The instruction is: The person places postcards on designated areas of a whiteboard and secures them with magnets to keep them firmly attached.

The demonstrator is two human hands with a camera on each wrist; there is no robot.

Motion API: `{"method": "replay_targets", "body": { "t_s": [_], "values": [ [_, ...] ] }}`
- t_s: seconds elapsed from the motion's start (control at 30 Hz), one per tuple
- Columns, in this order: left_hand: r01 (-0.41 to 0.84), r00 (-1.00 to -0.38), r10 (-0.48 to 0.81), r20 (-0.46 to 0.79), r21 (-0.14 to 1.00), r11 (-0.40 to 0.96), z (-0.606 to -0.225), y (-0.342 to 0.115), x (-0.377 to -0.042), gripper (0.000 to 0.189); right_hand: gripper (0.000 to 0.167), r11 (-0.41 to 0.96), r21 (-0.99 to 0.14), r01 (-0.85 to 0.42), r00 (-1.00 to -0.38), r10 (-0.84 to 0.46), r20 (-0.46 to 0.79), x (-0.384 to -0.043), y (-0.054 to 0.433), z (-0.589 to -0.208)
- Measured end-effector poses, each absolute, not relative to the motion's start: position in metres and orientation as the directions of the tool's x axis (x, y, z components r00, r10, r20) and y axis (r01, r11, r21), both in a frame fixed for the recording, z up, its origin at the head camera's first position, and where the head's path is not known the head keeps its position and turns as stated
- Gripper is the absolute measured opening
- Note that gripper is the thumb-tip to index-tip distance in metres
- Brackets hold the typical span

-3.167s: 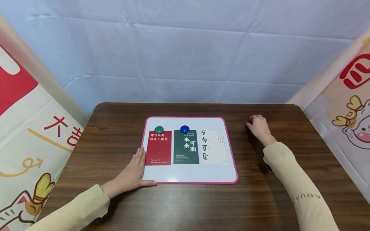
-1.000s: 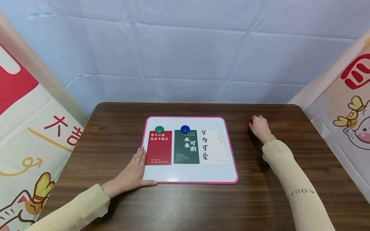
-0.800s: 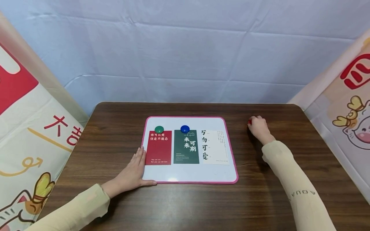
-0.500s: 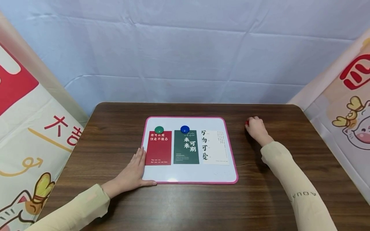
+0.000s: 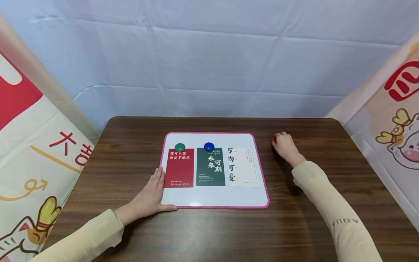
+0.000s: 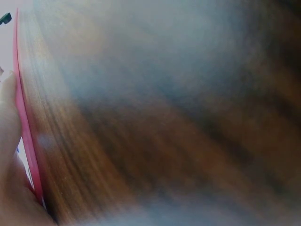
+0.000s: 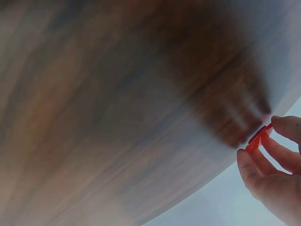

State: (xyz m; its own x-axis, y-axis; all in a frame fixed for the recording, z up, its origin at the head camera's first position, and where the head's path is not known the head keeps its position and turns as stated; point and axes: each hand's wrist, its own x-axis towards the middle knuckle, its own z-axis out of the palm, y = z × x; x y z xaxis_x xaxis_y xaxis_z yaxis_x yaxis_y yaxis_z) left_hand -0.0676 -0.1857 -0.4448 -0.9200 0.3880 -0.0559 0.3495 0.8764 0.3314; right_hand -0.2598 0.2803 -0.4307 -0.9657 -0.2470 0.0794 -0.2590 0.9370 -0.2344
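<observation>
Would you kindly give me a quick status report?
Left hand flat on whiteboard edge. Right hand pinches red magnet beside board. Nothing in the way.

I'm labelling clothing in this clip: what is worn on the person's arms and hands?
Both arms wear long, pale cream-yellow sleeves that end at the wrists. The right sleeve carries small dark letters reading AQUA along the forearm; the left sleeve shows no marking. The left hand and right hand are bare: no gloves, rings or watch visible.
</observation>
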Motion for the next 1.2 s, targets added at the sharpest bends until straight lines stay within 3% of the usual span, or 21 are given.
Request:
{"method": "replay_targets", "body": {
  "t_s": [1.2],
  "values": [
    [0.355, -0.919, 0.391, -0.055, 0.315, 0.880, -0.445, -0.186, -0.069, 0.118, 0.029, 0.884, -0.327, -0.334, -0.943, -0.312, 0.118, -0.250, 0.242, -0.423]
  ]
}}
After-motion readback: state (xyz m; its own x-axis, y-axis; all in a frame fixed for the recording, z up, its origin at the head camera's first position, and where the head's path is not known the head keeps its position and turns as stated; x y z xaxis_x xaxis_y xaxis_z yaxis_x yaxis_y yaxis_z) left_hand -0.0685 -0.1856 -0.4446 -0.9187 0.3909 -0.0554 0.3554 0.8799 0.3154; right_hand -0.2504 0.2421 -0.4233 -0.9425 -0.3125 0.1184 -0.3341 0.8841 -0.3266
